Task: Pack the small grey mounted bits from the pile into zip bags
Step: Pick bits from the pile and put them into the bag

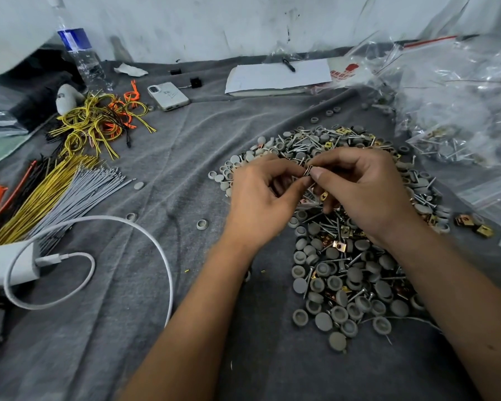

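1. Grey cloth covers the surface (156, 157). The pile (344, 256) of grey caps, screws and brass clips runs along the right half, from mid-surface toward the near edge.
2. Left hand (261, 204) and right hand (368, 192) meet above the far part of the pile. Both pinch one small metal piece (309, 170) between thumb and fingertips; what exactly it is, too small to tell.
3. Right hand's lower fingers are curled, with something brass-coloured showing beneath them. Whether they hold it, cannot tell.
4. Zip bags (460, 117) lie heaped at the far right corner, some already filled with hardware. None is open at the hands.
5. Risk: the pinched piece is tiny and held only by fingertips. A slip would likely drop it into the pile, where it would be lost among similar parts.
6. Risk: strays (202, 224) already sit on the cloth left of the pile; reaching across to the bags could sweep more loose.
7. Risk: parts are mixed, so a wrong item could go into a bag.
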The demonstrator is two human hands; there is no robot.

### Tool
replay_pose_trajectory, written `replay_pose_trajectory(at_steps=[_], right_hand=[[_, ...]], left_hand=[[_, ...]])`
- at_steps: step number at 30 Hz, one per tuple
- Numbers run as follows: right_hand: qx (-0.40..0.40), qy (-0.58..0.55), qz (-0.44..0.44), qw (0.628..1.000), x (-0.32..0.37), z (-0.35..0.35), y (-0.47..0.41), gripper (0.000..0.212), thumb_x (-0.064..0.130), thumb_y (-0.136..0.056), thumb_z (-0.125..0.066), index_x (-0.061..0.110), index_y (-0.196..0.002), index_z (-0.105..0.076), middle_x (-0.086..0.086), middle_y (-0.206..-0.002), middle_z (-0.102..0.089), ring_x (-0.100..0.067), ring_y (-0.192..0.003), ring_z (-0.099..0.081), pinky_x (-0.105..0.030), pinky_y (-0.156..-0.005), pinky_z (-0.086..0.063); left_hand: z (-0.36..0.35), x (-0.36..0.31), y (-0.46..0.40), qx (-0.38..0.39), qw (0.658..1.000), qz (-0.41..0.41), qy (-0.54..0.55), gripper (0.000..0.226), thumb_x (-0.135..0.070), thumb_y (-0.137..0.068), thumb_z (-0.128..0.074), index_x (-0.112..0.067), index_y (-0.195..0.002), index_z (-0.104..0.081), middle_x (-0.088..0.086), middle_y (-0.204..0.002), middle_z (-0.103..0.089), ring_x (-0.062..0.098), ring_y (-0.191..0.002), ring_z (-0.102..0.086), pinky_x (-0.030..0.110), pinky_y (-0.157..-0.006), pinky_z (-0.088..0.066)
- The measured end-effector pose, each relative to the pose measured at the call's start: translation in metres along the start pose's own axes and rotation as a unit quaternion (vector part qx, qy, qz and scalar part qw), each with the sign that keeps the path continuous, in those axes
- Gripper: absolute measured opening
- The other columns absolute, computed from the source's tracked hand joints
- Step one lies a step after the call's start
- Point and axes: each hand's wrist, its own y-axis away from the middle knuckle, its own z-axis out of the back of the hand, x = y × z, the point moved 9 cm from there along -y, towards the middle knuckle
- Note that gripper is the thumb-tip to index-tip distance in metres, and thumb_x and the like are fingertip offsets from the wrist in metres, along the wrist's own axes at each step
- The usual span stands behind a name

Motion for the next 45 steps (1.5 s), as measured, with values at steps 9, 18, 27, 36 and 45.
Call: replay_pose_trajectory(at_steps=[9, 18, 27, 36, 45], right_hand=[[0.005, 0.001, 0.015, 1.0, 0.002, -0.001, 0.002, 0.02, 0.005, -0.089, -0.071, 0.023, -0.095, -0.079, 0.0, -0.09, -0.078, -0.026, -0.061, -0.075, -0.048, -0.053, -0.063], [0.005, 0.014, 0.028, 1.0, 0.004, 0.0, 0.001, 0.019, 0.003, -0.089, -0.074, 0.019, -0.098, -0.08, 0.003, -0.091, -0.079, -0.022, -0.073, -0.078, -0.04, -0.059, -0.065], [-0.02, 0.031, 0.018, 0.999, 0.004, 0.001, 0.004, 0.016, 0.003, -0.086, -0.075, 0.016, -0.095, -0.079, 0.001, -0.084, -0.078, -0.019, -0.067, -0.077, -0.038, -0.06, -0.065], [-0.007, 0.134, 0.087, 0.987, 0.024, -0.001, 0.005, 0.019, 0.004, -0.084, -0.076, 0.016, -0.099, -0.079, 0.007, -0.088, -0.076, -0.008, -0.079, -0.074, -0.027, -0.069, -0.063], [0.043, 0.265, 0.211, 0.94, 0.045, -0.003, 0.008, 0.021, 0.006, -0.083, -0.081, 0.007, -0.104, -0.08, 0.001, -0.096, -0.075, -0.009, -0.084, -0.071, -0.012, -0.073, -0.056]], left_hand=[[0.0, -0.005, 0.0, 0.002, 1.0, -0.014, -0.016, 0.008, -0.012, -0.088, -0.074, -0.016, -0.089, -0.081, -0.007, -0.078, -0.07, 0.012, -0.074, -0.064, 0.025, -0.065, -0.05], [0.003, -0.014, 0.001, 0.002, 0.997, -0.046, -0.055, 0.009, -0.01, -0.089, -0.072, -0.012, -0.087, -0.082, -0.006, -0.075, -0.07, 0.006, -0.069, -0.061, 0.018, -0.066, -0.045], [0.0, -0.021, 0.001, 0.02, 0.995, -0.074, -0.069, 0.009, -0.002, -0.085, -0.073, -0.006, -0.083, -0.081, 0.001, -0.07, -0.068, 0.013, -0.063, -0.06, 0.033, -0.057, -0.048], [-0.002, -0.007, 0.001, 0.027, 0.999, -0.025, -0.018, 0.009, -0.007, -0.086, -0.073, -0.01, -0.082, -0.08, -0.003, -0.07, -0.069, 0.012, -0.063, -0.061, 0.025, -0.058, -0.045], [-0.007, 0.014, 0.001, 0.074, 0.992, 0.087, 0.058, 0.015, -0.006, -0.092, -0.072, -0.013, -0.081, -0.08, -0.001, -0.063, -0.071, 0.009, -0.049, -0.054, 0.026, -0.046, -0.041]])
